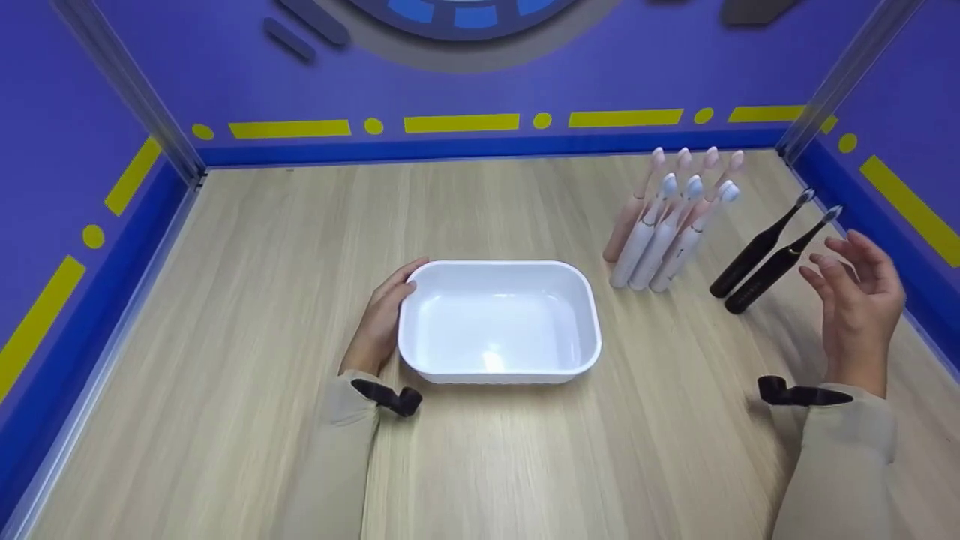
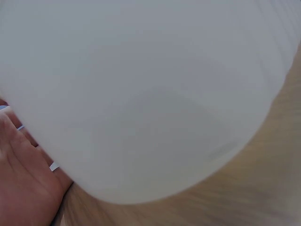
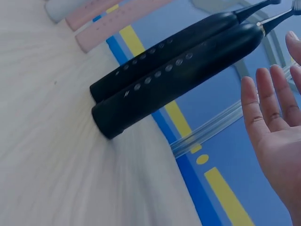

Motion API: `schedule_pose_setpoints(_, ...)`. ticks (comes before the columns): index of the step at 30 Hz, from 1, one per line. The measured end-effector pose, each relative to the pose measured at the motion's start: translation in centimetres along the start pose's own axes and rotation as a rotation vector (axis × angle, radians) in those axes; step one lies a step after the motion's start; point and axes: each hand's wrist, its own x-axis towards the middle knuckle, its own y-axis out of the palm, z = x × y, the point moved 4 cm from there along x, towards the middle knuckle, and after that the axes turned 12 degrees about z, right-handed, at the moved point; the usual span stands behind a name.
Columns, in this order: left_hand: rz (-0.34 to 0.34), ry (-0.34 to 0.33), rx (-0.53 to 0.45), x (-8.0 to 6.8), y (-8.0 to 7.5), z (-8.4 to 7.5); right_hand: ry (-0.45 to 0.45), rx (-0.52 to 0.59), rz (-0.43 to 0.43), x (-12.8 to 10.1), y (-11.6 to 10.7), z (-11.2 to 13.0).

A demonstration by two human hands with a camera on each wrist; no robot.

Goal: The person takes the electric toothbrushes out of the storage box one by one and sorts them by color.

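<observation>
The white tub (image 1: 499,321) sits in the middle of the wooden table (image 1: 262,262), and there is nothing inside it yet; the left hand (image 1: 382,319) rests flat against the tub's left side with its fingers straight, so it touches the tub but does not grab it; in the left wrist view the tub's white wall (image 2: 141,94) fills almost the whole picture, with the palm (image 2: 23,183) right next to it. All the toothbrushes stand on the right part of the table, away from the tub; the pink toothbrushes (image 1: 645,202) stand at the back, the white toothbrushes (image 1: 660,236) stand just in front of them, and the two black toothbrushes (image 1: 765,251) stand side by side a little more to the right. The right hand (image 1: 859,300) is up in the air just beside the black ones, with its fingers spread and loose; it holds nothing; in the right wrist view the black handles (image 3: 174,75) are close to the open fingers (image 3: 263,103) but there is a gap between them. So it looks like the very start; no brush has been picked up, no brush is in the tub, and every brush is left to go.
</observation>
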Motion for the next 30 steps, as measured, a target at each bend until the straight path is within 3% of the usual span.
schedule_pose_setpoints(5, -0.004, 0.005, -0.003, 0.1, 0.0, 0.1, -0.156, -0.121, -0.030, -0.1, 1.4, 0.9)
schedule_pose_setpoints(12, -0.005, -0.011, 0.022, 0.1, 0.1, 0.1, -0.309, -0.180, -0.040, -0.6, 3.7, 2.5)
schedule_pose_setpoints(21, -0.033, 0.005, 0.081, -0.1, -0.2, -0.6, -0.396, -0.260, 0.122, -1.7, 8.1, 3.1)
schedule_pose_setpoints(27, -0.071, 0.003, 0.298, -1.2, -1.3, -2.5, -0.417, -0.319, 0.237, -3.4, 12.0, 2.9)
schedule_pose_setpoints(30, -0.104, -0.002, 0.526, -2.1, -1.5, -3.9, -0.428, -0.472, 0.328, -4.1, 13.4, 2.3)
